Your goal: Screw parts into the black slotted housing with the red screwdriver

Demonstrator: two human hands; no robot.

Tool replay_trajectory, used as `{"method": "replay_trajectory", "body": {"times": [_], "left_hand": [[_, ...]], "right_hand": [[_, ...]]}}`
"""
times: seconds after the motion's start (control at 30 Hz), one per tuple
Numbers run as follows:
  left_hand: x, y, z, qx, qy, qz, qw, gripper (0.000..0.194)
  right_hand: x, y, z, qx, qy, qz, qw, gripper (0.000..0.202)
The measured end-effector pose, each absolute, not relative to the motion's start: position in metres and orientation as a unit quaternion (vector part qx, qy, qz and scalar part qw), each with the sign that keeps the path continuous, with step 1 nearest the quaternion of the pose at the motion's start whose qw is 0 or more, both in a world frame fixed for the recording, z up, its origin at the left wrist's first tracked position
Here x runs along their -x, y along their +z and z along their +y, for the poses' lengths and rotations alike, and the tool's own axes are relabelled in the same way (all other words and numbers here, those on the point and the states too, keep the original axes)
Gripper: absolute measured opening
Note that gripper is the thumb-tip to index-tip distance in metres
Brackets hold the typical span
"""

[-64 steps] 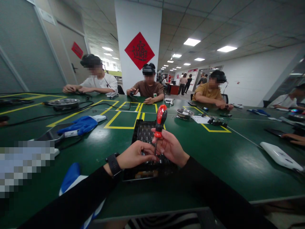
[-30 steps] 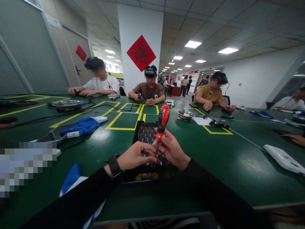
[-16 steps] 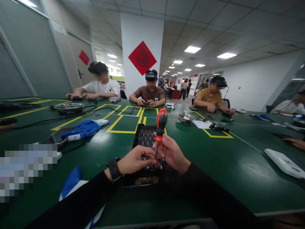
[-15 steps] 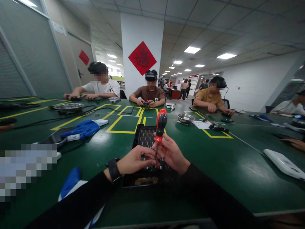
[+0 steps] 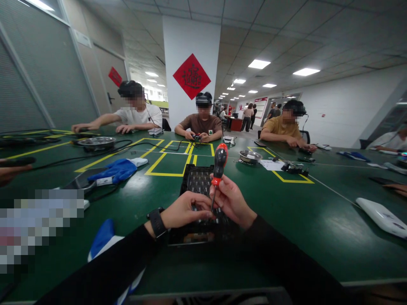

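A screwdriver (image 5: 219, 163) with a black and red handle stands almost upright, handle up and leaning a little to the right, in front of me. My right hand (image 5: 233, 201) is closed on it, fingers around the red collar and upper shaft. At the lower end of the shaft my left hand (image 5: 187, 208) is closed, thumb and fingertips pinched at the tip; any small piece held there is too small to make out. Beneath both hands lies an open black tool case (image 5: 187, 171) with rows of small metal bits in its far half. My hands hide part of its near half.
Blue-and-white gloves (image 5: 119, 170) lie on the green table (image 5: 286, 237), with another blue-and-white piece (image 5: 103, 239) by my left forearm. Metal bowls (image 5: 250, 156) stand farther off. A white device (image 5: 380, 217) lies right. Co-workers sit across the table.
The screwdriver leans slightly more to the right, still between my hands. The view has shifted a little. The co-worker at the far left has stretched an arm outward.
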State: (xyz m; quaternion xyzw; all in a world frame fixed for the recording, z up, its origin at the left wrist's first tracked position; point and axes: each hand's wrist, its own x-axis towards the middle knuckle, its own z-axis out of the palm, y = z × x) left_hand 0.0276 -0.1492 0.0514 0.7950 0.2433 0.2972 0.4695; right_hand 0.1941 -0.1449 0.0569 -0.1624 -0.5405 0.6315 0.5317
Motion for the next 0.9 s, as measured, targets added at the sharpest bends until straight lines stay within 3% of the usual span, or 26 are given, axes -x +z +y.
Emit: {"method": "replay_trajectory", "body": {"times": [0.1,0.17,0.2,0.27,0.37,0.57,0.73,0.8,0.9], "left_hand": [[-0.027,0.05,-0.148,-0.786,0.308,0.261,0.469,0.032],[-0.026,0.05,-0.147,-0.786,0.314,0.261,0.464,0.031],[-0.026,0.051,-0.147,-0.787,0.318,0.258,0.462,0.03],[-0.025,0.052,-0.148,-0.79,0.321,0.253,0.457,0.03],[-0.024,0.054,-0.148,-0.796,0.322,0.248,0.448,0.03],[-0.025,0.055,-0.148,-0.803,0.309,0.252,0.443,0.032],[-0.025,0.055,-0.148,-0.802,0.307,0.261,0.441,0.034],[-0.025,0.053,-0.148,-0.798,0.31,0.263,0.445,0.034],[-0.026,0.053,-0.146,-0.785,0.32,0.262,0.461,0.033]], "right_hand": [[-0.21,0.063,-0.13,0.243,0.543,-0.536,0.598,0.029],[-0.229,0.061,-0.115,0.36,0.411,-0.556,0.626,0.031],[-0.24,0.058,-0.108,0.441,0.33,-0.581,0.599,0.031],[-0.26,0.047,-0.095,0.604,0.181,-0.627,0.458,0.032],[-0.276,0.027,-0.085,0.659,0.138,-0.636,0.376,0.027],[-0.27,0.012,-0.087,0.674,0.098,-0.661,0.315,0.023],[-0.261,0.025,-0.101,0.657,0.136,-0.687,0.279,0.029],[-0.263,0.046,-0.116,0.646,0.151,-0.69,0.288,0.03],[-0.273,0.095,-0.151,0.588,0.088,-0.693,0.408,0.032]]}}
